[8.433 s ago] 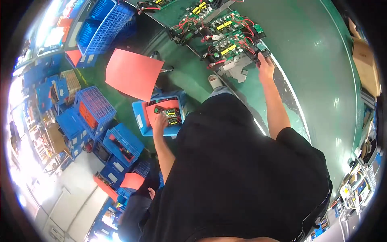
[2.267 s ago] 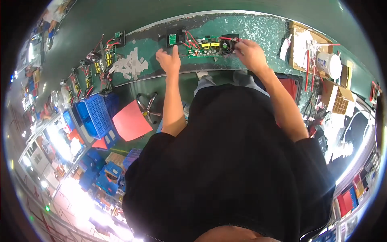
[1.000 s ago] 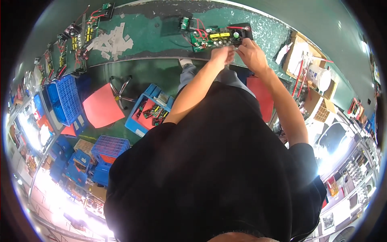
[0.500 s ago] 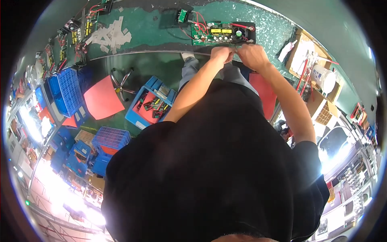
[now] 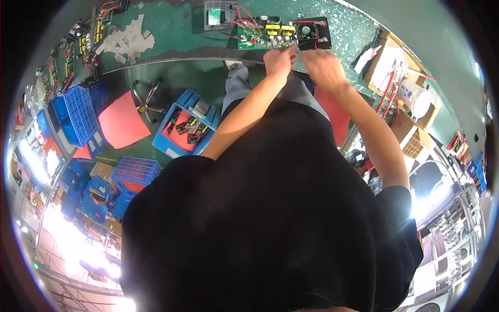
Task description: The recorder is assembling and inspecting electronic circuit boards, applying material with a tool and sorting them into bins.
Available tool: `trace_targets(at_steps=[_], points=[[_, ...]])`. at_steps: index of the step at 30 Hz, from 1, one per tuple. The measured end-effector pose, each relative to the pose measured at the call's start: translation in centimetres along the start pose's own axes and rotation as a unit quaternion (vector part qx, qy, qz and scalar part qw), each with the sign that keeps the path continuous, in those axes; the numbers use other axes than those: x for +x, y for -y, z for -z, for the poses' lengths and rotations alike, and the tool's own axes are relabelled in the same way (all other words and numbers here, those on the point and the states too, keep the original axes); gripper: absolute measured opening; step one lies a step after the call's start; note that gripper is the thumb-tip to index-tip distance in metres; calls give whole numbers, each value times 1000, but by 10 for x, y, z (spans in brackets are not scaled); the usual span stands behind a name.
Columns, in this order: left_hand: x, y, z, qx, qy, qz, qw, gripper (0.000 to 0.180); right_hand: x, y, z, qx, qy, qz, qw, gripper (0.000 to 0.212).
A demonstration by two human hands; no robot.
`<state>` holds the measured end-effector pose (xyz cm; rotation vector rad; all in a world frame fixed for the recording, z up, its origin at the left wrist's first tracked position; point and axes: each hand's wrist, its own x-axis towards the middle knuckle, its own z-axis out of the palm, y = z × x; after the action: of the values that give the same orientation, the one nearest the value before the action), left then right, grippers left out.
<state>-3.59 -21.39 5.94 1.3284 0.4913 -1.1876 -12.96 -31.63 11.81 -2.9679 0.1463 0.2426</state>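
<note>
A green circuit board (image 5: 249,41) with yellow-wrapped transformers (image 5: 279,29) and a small black fan (image 5: 306,31) lies near the front edge of the bench. At its front edge, my left hand (image 5: 278,62) is closed in a pinch, fingertips beside the board's capacitors. My right hand (image 5: 325,67) is just right of it, fingers curled together near the board's dark right end. Whatever the fingers hold is too small to make out. Red wires (image 5: 248,20) run from the board to a grey panel (image 5: 228,15) with a small lit-looking window.
White paper strips (image 5: 127,41) lie in a pile to the left, with more circuit boards (image 5: 78,52) beyond. A blue bin (image 5: 171,148) of boards sits below the bench edge. On the right are a cardboard box (image 5: 374,78), a white bottle (image 5: 368,58) and a white tub (image 5: 416,99).
The view has shifted slightly. My hands have moved up against the board's front edge, and their fingertips are a little farther apart. The wired panel now shows its grey face.
</note>
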Motion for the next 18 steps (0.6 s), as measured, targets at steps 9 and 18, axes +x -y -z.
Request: trace_targets(at_steps=[9,18], points=[[1,-6,5,87,-1,-43,995,18,-2,7,-16,-48,174,-6,984,12],[-47,-42,33,152,79,-72,983,25,5,16,25,372,-148,-216,891,13]])
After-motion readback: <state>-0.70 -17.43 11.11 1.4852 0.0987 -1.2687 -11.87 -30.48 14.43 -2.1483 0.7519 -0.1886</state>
